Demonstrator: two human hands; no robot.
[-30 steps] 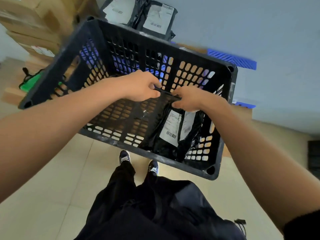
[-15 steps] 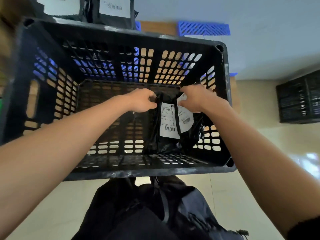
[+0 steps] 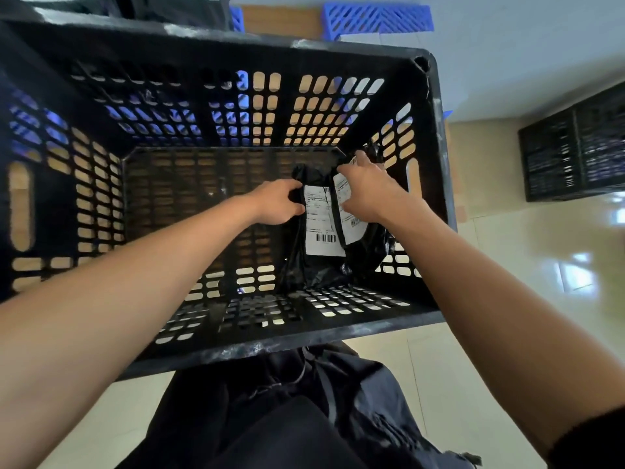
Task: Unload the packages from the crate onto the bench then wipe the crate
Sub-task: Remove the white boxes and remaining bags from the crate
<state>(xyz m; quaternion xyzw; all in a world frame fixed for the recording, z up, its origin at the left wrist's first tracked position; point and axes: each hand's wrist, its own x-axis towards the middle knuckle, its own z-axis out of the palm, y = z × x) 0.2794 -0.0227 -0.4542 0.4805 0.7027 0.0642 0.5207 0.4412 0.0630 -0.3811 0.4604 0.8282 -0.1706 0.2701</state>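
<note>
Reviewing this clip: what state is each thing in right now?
Black slotted plastic crate: upright, nearly unloaded.
Two black plastic mailer packages with white labels: side by side at the crate's right end.
Left hand: grips left package.
Right hand: on right package; grip unclear.
</note>
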